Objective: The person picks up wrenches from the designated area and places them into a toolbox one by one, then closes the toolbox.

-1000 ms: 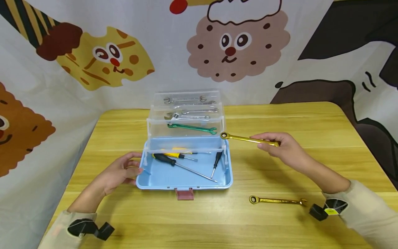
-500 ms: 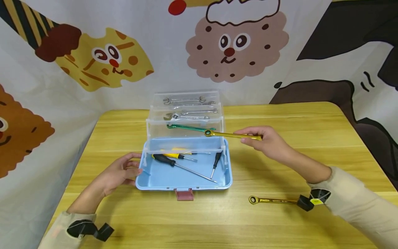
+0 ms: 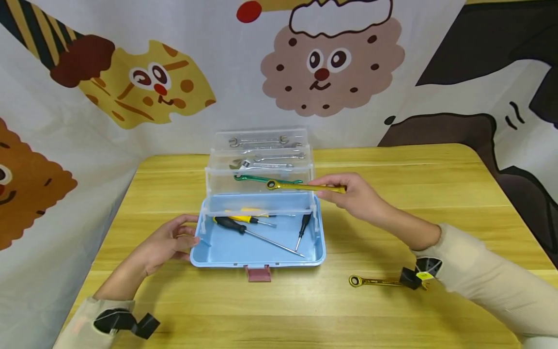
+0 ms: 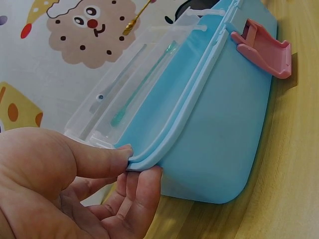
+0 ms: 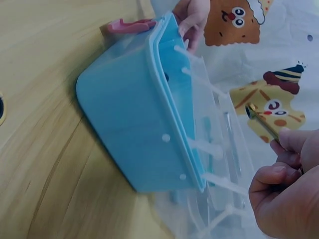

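Note:
A blue toolbox (image 3: 257, 264) stands open on the table, its clear stepped trays (image 3: 218, 182) folded out behind it. My left hand (image 3: 172, 240) pinches the box's left rim; in the left wrist view the thumb (image 4: 107, 160) lies on top of the rim and fingers below. My right hand (image 3: 348, 194) holds a gold ratchet wrench (image 3: 292, 186) by one end, its ring end pointing left above the front tray. Under it, a green wrench (image 3: 253, 178) lies in that tray. Several silver wrenches (image 3: 261, 166) lie in the trays farther back.
Inside the box lie a long black-handled screwdriver (image 3: 231, 223), yellow-handled screwdrivers (image 3: 244, 218) and a small black one (image 3: 305, 225). A second gold wrench (image 3: 375, 281) rests on the table, partly behind the right wrist camera. A pink latch (image 3: 258, 274) hangs at the box front.
My right hand has moved left with the gold ratchet wrench, from beside the box to above the front tray. My left hand has stayed on the rim.

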Demonstrator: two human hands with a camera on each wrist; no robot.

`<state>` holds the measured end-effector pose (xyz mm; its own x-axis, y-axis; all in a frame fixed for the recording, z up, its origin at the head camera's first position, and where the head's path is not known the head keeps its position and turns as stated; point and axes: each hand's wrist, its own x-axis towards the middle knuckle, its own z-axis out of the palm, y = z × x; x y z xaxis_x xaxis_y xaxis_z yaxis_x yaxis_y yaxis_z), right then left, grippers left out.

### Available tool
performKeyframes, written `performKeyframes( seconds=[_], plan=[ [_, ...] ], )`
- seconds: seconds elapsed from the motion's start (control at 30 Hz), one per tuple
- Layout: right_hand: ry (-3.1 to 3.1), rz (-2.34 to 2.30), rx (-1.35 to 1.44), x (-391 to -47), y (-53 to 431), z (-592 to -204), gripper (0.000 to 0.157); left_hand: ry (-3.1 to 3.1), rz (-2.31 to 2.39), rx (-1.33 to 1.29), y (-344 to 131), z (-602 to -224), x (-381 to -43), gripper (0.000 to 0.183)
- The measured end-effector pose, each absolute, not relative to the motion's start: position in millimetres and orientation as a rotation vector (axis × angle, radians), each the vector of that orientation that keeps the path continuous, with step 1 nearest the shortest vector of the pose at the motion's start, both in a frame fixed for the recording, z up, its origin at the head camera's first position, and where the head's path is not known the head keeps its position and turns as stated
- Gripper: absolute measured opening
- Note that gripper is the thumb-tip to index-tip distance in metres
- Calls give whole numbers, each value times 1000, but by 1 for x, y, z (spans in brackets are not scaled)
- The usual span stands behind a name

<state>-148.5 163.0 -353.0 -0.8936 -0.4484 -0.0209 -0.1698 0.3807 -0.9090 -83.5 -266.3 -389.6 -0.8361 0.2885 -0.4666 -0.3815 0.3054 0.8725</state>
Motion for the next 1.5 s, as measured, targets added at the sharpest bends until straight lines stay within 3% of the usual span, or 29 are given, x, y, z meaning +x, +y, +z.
performKeyframes(
  seconds=[1.5],
  plan=[
    [2357,-1309,-635,-180,65,-362,28,2014,1578,-75,-265,-389,-84,59]
  ],
)
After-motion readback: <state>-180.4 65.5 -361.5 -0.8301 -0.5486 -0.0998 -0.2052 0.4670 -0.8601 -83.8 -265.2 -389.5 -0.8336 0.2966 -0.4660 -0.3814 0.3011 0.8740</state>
